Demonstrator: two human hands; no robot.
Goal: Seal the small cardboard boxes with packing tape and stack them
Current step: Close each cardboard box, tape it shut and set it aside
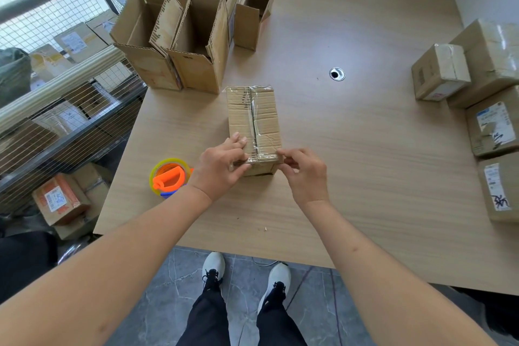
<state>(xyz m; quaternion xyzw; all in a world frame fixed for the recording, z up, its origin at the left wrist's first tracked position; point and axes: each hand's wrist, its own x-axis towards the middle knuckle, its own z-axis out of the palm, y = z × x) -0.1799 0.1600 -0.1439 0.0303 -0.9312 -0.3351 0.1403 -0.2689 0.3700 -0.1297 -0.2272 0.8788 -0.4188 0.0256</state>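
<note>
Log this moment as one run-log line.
left hand: presses tape on cardboard box | right hand: pinches box's near corner | tape dispenser: idle on table

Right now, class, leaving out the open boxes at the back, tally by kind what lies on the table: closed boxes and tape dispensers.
Closed boxes: 5
Tape dispensers: 1
Total: 6
</note>
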